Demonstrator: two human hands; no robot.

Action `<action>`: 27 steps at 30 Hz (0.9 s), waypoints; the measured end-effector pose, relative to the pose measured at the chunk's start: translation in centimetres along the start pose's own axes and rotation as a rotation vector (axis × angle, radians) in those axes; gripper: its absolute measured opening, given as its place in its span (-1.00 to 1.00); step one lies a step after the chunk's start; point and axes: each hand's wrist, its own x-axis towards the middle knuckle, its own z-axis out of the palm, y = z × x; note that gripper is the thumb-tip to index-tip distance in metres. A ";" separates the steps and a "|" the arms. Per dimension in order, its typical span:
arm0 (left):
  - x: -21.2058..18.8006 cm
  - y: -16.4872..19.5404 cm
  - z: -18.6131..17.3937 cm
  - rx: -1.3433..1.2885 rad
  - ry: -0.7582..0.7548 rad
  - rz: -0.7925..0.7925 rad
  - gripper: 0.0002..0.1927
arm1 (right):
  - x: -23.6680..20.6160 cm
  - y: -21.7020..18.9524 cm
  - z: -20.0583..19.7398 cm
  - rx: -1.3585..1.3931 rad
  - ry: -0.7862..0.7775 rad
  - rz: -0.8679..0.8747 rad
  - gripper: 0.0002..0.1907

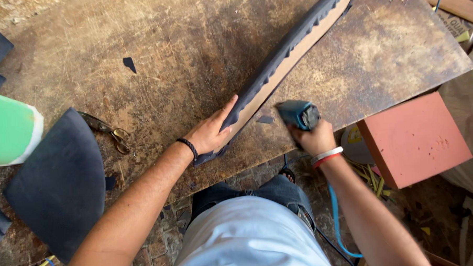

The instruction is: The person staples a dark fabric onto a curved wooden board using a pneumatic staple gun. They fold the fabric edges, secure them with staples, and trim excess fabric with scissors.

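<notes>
The left hand (211, 133) lies flat and open on a long curved board piece (281, 66), pressing its near end down. The piece is tan and smooth on one side, with dark soft cloth (270, 71) folded over its other side in little bumps. It runs from the near edge of the worktop (187, 42) up to the far edge. The worktop is old brown wood, scratched and stained.

The right hand (316, 138) is closed around a blue power tool (299, 114), held at the near edge just beside the long piece. A blue hose (335, 220) hangs below that arm.

Near the left edge lies a dark cloth shape (56, 184) with a round top, and old metal scissors (108, 131) lie beside it. A green and white thing (8, 135) sits at the left edge. A red foam block (414, 139) sits off the right corner, with a round yellow and white label (353, 139) showing beside it
</notes>
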 end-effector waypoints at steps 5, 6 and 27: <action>-0.1 0.0 0.1 -0.010 -0.047 -0.058 -0.01 | -3.4 -6.1 0.8 0.320 -0.009 -0.083 -0.58; -0.1 0.1 0.1 -0.008 -0.040 -0.041 -0.01 | -3.2 -6.9 0.7 0.335 -0.024 -0.041 -0.59; 0.0 1.2 1.0 0.123 -0.169 -0.151 0.09 | -7.8 -7.7 3.7 0.148 -0.015 -0.184 -0.70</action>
